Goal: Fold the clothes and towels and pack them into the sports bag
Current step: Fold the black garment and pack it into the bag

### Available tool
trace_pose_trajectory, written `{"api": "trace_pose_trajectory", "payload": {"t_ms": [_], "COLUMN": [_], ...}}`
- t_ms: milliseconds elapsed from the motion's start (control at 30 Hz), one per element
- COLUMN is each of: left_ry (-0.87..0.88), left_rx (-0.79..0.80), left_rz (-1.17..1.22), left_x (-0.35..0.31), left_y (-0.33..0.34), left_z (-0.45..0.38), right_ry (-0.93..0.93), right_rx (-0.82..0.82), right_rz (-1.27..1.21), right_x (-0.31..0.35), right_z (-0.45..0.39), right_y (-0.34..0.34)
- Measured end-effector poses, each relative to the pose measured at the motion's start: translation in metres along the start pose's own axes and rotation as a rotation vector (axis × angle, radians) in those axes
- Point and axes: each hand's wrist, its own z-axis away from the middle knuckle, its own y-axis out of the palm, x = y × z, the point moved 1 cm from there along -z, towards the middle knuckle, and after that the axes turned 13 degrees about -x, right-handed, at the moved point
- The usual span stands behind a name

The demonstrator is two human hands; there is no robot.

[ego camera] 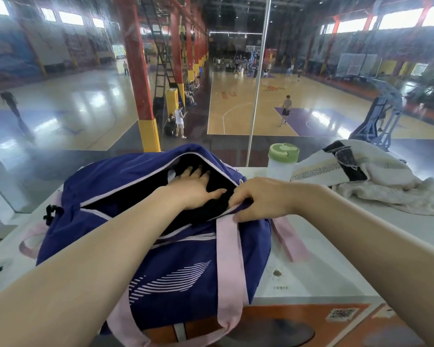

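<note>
A navy sports bag with pink straps and a white striped logo lies unzipped on the white table. My left hand reaches into the opening and presses flat, fingers spread, on black clothing inside. My right hand grips the near edge of the bag's opening by the pink handle, fingers curled over the rim. A white towel with a black and patterned band lies crumpled on the table to the right of the bag.
A white bottle with a green lid stands behind the bag, next to the towel. A glass pane runs just beyond the table's far edge, with basketball courts and people below. An orange panel with a QR code is at the near edge.
</note>
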Motion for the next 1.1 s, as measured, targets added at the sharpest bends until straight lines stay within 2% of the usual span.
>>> {"api": "trace_pose_trajectory", "payload": {"t_ms": [100,200,333,433,533,733,867,967,1033,1100], "left_ry": [-0.035,-0.068,-0.065,-0.027,-0.062,0.085,0.141,0.097,0.057,0.062], "left_rx": [0.025,0.061,0.082,0.064,0.098,0.102,0.157,0.216,0.124,-0.109], "left_rz": [0.005,-0.028,-0.129,-0.189,-0.082,0.089,0.157,0.251,0.333,0.375], "left_x": [-0.003,-0.008,-0.011,-0.019,-0.014,0.01,0.016,0.018,0.015,0.005], "left_y": [0.0,0.002,0.009,0.004,0.001,-0.001,-0.027,-0.043,-0.048,-0.05], "left_z": [0.0,-0.003,-0.002,0.006,0.002,0.009,0.03,0.048,0.057,0.063], "right_ry": [-0.013,-0.032,-0.037,0.011,0.065,0.171,0.191,0.159,0.161,0.197], "right_rx": [0.036,-0.006,-0.154,-0.324,-0.455,-0.395,-0.461,-0.495,-0.562,-0.694], "right_rz": [-0.137,-0.245,-0.445,-0.423,-0.318,-0.208,-0.293,-0.391,-0.479,-0.566], "right_x": [0.006,0.011,0.017,0.021,0.023,0.023,0.02,0.016,0.01,-0.002], "right_z": [0.002,0.006,0.003,-0.003,-0.004,0.002,0.004,0.012,0.019,0.029], "right_y": [-0.003,-0.01,-0.006,0.007,0.012,0.023,0.027,0.031,0.033,0.033]}}
